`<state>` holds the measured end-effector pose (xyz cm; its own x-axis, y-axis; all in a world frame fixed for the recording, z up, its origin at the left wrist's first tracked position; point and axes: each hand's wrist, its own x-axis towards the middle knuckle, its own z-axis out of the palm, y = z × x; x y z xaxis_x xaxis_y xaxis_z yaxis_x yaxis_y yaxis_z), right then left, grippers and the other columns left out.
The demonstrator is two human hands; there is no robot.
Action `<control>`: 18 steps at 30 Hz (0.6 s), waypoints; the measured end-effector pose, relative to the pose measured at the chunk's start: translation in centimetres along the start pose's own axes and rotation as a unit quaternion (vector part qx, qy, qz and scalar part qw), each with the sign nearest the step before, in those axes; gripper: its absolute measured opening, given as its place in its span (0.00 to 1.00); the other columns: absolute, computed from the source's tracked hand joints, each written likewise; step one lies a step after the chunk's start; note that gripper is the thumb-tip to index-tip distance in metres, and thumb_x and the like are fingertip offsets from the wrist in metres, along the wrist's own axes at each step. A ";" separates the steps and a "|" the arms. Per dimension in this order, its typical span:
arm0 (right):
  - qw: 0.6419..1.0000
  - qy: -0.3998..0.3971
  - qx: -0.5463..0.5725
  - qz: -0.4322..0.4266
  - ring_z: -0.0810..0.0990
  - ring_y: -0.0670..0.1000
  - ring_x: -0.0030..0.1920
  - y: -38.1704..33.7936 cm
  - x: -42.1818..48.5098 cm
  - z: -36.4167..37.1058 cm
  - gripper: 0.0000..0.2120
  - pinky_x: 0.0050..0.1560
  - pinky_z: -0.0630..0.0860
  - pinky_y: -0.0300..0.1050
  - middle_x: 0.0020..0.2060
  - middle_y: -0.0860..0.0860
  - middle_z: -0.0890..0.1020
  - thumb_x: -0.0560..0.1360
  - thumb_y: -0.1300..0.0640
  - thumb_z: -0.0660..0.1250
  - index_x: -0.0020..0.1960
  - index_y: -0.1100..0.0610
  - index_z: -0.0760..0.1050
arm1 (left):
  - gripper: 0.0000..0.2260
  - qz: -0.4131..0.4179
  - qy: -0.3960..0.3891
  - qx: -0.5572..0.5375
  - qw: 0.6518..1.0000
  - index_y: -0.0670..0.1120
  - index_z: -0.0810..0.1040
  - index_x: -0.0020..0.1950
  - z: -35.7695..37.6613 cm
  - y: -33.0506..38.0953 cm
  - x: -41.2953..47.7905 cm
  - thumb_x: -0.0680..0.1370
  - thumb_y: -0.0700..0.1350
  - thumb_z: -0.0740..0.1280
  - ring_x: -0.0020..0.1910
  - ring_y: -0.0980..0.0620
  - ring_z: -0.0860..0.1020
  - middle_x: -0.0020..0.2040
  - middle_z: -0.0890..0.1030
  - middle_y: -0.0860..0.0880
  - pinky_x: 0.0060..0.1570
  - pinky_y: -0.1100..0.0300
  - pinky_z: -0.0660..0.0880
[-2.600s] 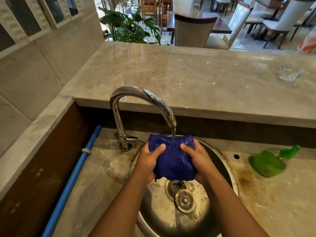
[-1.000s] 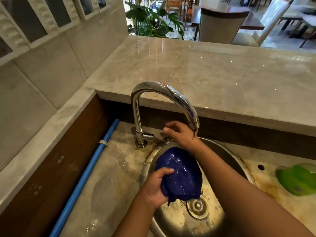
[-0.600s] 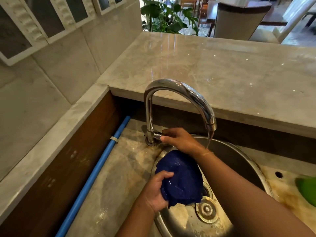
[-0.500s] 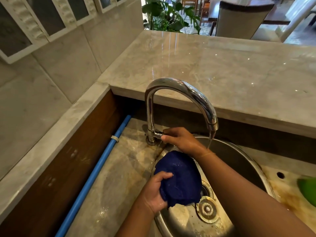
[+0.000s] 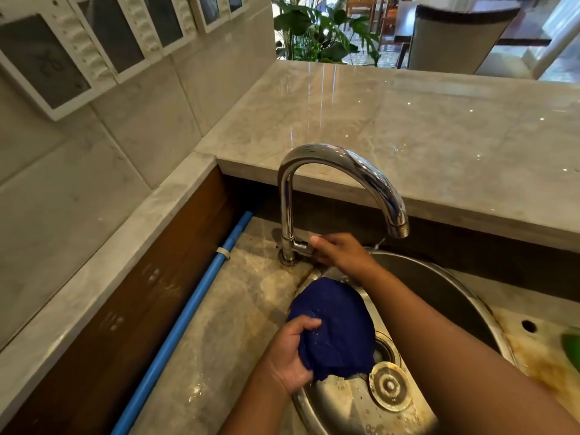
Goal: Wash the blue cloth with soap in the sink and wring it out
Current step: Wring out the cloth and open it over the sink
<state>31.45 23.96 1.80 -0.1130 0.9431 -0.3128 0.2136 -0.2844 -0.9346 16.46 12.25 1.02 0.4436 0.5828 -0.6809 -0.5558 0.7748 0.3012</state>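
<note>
A person's left hand (image 5: 290,359) clutches the bunched blue cloth (image 5: 335,328) over the near-left rim of the steel sink (image 5: 452,287), fingers pinching its sodden folds. The right hand (image 5: 340,251) closes on the faucet (image 5: 342,171) lever at its base. Soaked, the cloth looks soft, heavy and slippery; wringing likely calls for both hands at opposite ends.

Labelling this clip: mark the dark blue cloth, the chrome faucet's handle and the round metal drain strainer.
dark blue cloth (image 5: 337,321), head view, bunched middle.
chrome faucet's handle (image 5: 302,246), head view, short lever at the base.
round metal drain strainer (image 5: 390,386), head view, centre of disc.
</note>
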 end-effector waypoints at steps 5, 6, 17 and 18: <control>0.998 0.013 0.044 0.035 0.83 0.52 0.55 -0.1 0.2 0.4 0.10 0.58 0.80 0.46 0.53 0.55 0.83 0.79 0.46 0.66 0.51 0.52 0.79 | 0.23 0.004 0.008 0.005 1.000 0.38 0.77 0.67 -0.3 0.0 -0.1 0.71 0.35 0.65 0.57 0.36 0.81 0.61 0.82 0.36 0.48 0.44 0.82; 0.997 0.016 0.058 0.046 0.83 0.52 0.56 -0.1 0.1 0.4 0.11 0.59 0.80 0.47 0.55 0.55 0.83 0.78 0.46 0.66 0.53 0.52 0.79 | 0.23 0.007 0.003 0.005 1.000 0.38 0.77 0.67 -0.3 0.0 -0.1 0.71 0.35 0.65 0.57 0.37 0.81 0.61 0.82 0.36 0.48 0.44 0.82; 0.955 0.079 0.226 0.173 0.82 0.56 0.56 0.4 -5.4 -2.7 0.24 0.54 0.78 0.52 0.56 0.57 0.83 0.79 0.40 0.62 0.63 0.57 0.75 | 0.16 0.006 -0.063 0.036 0.997 0.40 0.87 0.54 1.0 -0.7 -0.3 0.68 0.35 0.68 0.54 0.39 0.84 0.60 0.83 0.37 0.54 0.45 0.81; 0.945 0.081 0.244 0.201 0.82 0.57 0.56 0.6 -6.6 -3.4 0.25 0.57 0.78 0.55 0.56 0.58 0.83 0.78 0.37 0.61 0.62 0.57 0.75 | 0.17 0.003 -0.068 0.046 0.997 0.40 0.87 0.55 1.3 -0.8 -0.3 0.68 0.36 0.68 0.55 0.38 0.84 0.60 0.83 0.37 0.56 0.44 0.79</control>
<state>35.63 18.11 3.86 0.0403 0.7453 -0.6655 -0.2702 -0.6331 -0.7254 17.67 11.79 1.92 0.5357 0.6104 -0.5834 -0.4951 0.7868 0.3686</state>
